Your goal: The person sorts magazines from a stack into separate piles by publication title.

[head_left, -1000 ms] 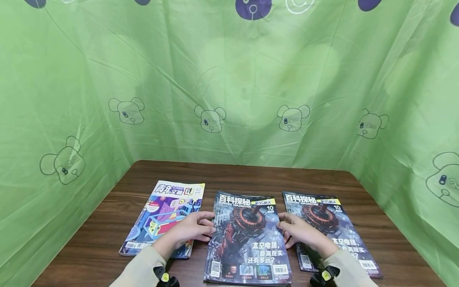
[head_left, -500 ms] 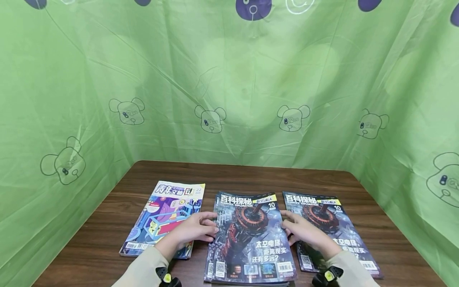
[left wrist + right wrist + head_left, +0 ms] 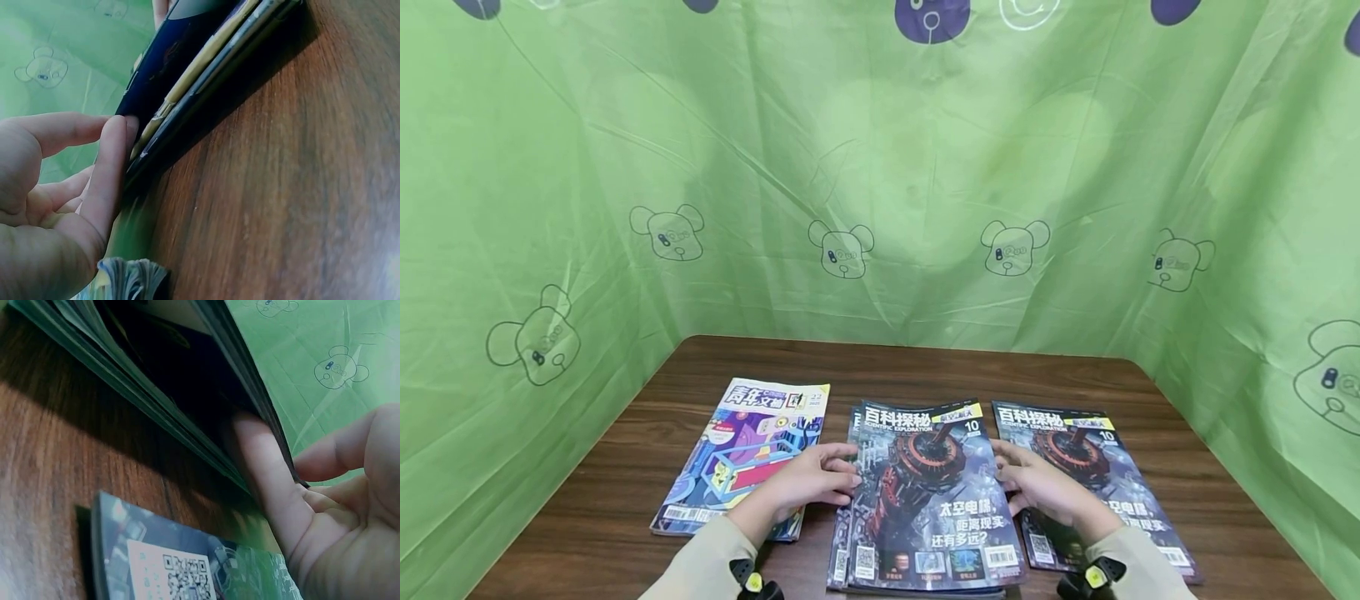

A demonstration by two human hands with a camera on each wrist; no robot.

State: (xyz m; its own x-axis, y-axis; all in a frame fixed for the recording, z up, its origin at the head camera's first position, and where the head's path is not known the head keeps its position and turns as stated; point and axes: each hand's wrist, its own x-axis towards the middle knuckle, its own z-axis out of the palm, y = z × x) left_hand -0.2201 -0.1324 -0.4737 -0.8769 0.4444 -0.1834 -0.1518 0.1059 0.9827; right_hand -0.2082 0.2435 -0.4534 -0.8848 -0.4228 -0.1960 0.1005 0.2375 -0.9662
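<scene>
Magazine (image 3: 925, 492), left hand (image 3: 811, 478), right hand (image 3: 1042, 482) gripping edges, narrow table (image 3: 816, 546) gaps

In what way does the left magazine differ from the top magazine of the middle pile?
Cover: the left magazine is white at the top with purple and blue art; the middle magazine is dark with a red-ringed machine.
Handling: the left hand and right hand hold the middle magazine by its side edges; neither grips the left magazine.
Both show a title at the top and a barcode near the bottom.
</scene>
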